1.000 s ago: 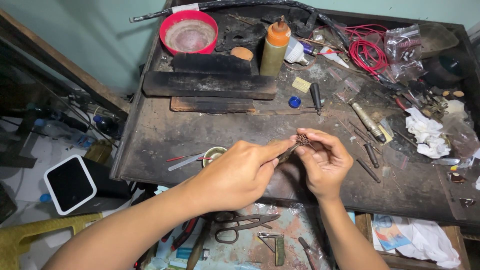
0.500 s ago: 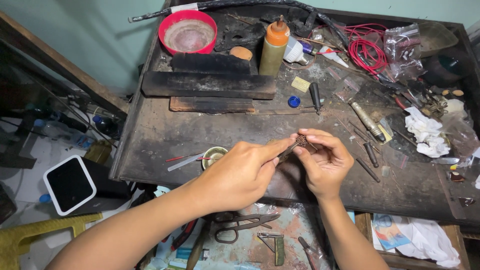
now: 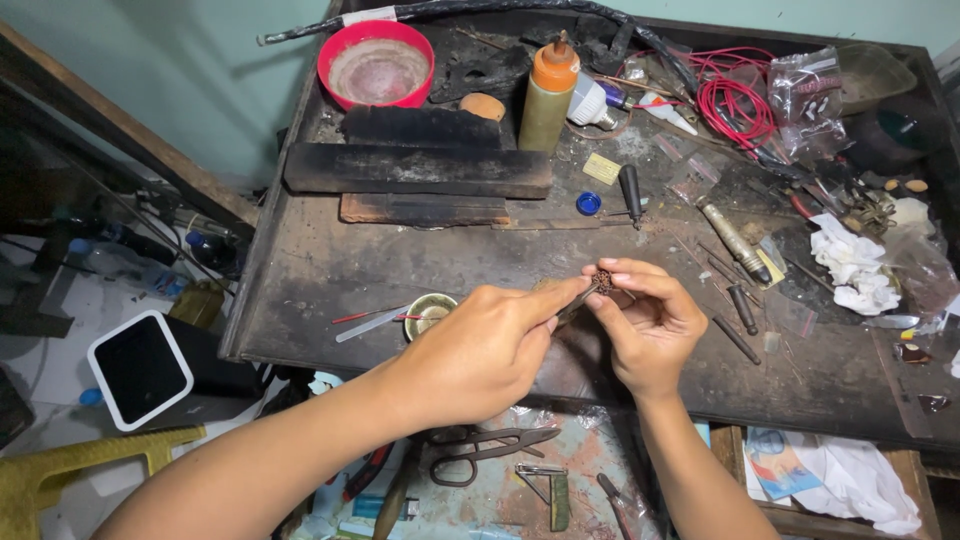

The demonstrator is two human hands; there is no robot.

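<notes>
Just hands [image 3: 560, 335] above the bench's [image 3: 330, 275] near edge.

L hand [image 3: 490, 350] & R hand [image 3: 645, 325] raised together, fingers [image 3: 560, 298] pinched, tips meeting

Over a grimy dark workbench [image 3: 330, 280], the left hand [image 3: 480, 350] and right hand [image 3: 645, 325] meet fingertip to fingertip around a small brown ornament [image 3: 603, 279] — the left also gripping a thin tool. A red bowl [image 3: 377, 62] sits at eleven o'clock, an orange-capped bottle [image 3: 549, 95] at twelve — red wire [image 3: 735, 100] coils at one.
</notes>
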